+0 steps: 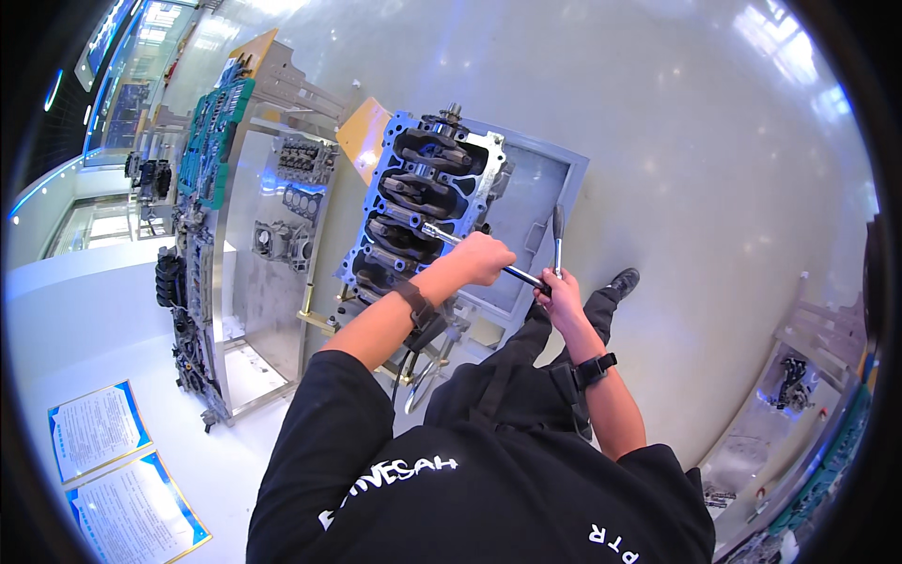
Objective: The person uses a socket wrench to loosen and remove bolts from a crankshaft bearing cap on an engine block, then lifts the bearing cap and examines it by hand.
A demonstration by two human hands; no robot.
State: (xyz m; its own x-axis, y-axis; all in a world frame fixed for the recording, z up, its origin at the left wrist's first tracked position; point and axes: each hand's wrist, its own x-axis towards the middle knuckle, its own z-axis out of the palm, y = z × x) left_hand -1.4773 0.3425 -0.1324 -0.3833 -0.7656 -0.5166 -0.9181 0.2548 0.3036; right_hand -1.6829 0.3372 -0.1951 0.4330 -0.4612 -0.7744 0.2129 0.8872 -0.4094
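An engine block (427, 188) with its crankshaft (413, 195) exposed stands in front of me. My left hand (486, 259) is closed around the extension bar (522, 275) of a socket wrench. The bar's socket end (432, 230) reaches the block near a bearing cap in its middle; whether it sits on a bolt is too small to tell. My right hand (562, 295) grips the ratchet (558, 237) at its head, where it joins the bar. Its dark handle points away from me, beyond the right edge of the block.
A grey metal tray (537, 179) lies right of the block. To the left, a metal workbench (272, 320) carries engine parts and a green tool tray (211, 141). Another bench (752, 442) stands at the far right. Two framed sheets (99, 428) are at lower left.
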